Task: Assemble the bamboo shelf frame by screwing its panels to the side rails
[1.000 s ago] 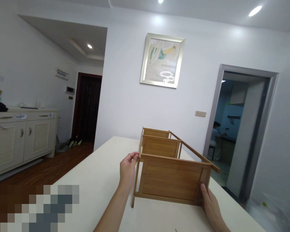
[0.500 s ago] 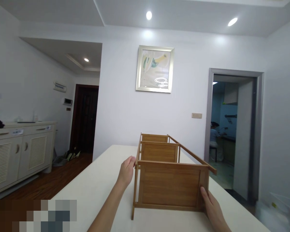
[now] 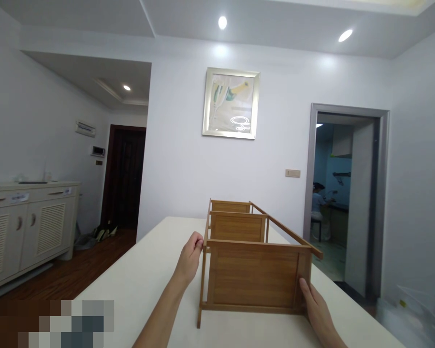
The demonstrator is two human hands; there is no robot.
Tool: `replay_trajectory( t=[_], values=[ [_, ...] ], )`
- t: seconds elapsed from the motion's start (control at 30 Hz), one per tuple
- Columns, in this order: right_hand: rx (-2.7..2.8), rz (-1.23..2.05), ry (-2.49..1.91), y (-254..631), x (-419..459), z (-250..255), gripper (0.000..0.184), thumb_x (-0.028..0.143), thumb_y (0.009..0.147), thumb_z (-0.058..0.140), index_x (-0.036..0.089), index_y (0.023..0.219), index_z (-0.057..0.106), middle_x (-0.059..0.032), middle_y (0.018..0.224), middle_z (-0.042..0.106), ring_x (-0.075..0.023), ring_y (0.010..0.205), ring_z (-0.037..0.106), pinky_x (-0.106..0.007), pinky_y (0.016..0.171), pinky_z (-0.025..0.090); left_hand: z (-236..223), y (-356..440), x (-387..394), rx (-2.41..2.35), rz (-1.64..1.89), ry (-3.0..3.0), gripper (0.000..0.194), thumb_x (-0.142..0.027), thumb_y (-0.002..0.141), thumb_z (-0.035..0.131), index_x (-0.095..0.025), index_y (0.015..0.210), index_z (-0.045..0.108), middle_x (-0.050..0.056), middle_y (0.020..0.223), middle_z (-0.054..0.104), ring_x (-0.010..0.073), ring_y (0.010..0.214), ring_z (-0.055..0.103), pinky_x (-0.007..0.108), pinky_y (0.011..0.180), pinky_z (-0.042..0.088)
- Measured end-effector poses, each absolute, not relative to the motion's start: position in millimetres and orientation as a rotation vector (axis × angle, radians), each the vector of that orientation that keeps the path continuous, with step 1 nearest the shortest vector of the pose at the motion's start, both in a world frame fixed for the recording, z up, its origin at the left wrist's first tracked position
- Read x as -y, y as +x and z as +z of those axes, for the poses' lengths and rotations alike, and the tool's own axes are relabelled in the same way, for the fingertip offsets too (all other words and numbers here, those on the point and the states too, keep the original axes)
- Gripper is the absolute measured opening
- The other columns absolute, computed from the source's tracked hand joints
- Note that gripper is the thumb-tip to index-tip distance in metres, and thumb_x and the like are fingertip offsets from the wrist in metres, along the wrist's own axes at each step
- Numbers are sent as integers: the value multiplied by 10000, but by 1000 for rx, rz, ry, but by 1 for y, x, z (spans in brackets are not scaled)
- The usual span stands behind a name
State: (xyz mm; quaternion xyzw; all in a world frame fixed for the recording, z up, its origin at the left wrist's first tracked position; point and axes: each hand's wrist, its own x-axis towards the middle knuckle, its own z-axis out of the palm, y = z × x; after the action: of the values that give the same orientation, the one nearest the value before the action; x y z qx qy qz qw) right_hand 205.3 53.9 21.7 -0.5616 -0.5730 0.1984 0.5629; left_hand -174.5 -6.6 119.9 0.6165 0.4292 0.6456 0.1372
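Observation:
A brown wooden shelf rack (image 3: 253, 275) lies on its side on a white table (image 3: 137, 270), its several panels standing upright one behind another and joined by thin rails. My left hand (image 3: 191, 253) is at the upper left corner of the nearest panel, fingers curled in a pinch against the rail there. Whatever is between those fingertips is hidden. On the opposite side, my right hand (image 3: 316, 302) grips the right edge of the same panel, thumb on its near face and the other fingers out of sight behind it.
A white cabinet (image 3: 39, 227) stands at the left. A doorway (image 3: 313, 145) at the right opens on a room where a person (image 3: 318, 200) sits. Clear plastic wrapping (image 3: 409, 314) lies at the lower right. A framed picture (image 3: 232, 104) hangs on the far wall.
The view has shifted slightly to the right. My left hand's fingers have curled a little tighter at the corner; the rack and my right hand keep their places.

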Motion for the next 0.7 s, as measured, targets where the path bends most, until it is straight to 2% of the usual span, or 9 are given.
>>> replay_trajectory(
  t=[0.13,0.3,0.53,0.7],
  values=[
    [1361,465,-1308,206,-55,20,675,687,768,412,161,1140,615,-105,1239,624,-322,1205,522,-456,1084,333,122,-175,12,-1292,1891,1898,167,-308,874,421,-219,753,495,-24,681,469,156,639,433,257,616,334],
    [1375,420,-1314,204,-53,22,653,686,774,408,169,1101,637,-96,1165,667,-316,1174,549,-442,1043,387,121,-171,15,-1334,1985,1952,186,-283,885,391,-217,763,513,-12,691,488,160,631,442,261,606,338],
    [1356,452,-1327,203,-50,26,603,689,749,425,175,969,649,-107,1101,689,-336,1111,582,-451,1011,416,113,-169,13,-1297,2013,1724,257,-427,887,422,-219,828,560,8,735,555,172,671,484,269,634,368],
    [1356,431,-1314,203,-50,27,591,688,748,423,189,975,643,-93,1106,689,-329,1127,576,-441,1015,418,110,-168,7,-1283,2011,1542,410,-554,873,397,-223,634,432,-33,582,403,148,575,391,253,569,326]
  ],
)
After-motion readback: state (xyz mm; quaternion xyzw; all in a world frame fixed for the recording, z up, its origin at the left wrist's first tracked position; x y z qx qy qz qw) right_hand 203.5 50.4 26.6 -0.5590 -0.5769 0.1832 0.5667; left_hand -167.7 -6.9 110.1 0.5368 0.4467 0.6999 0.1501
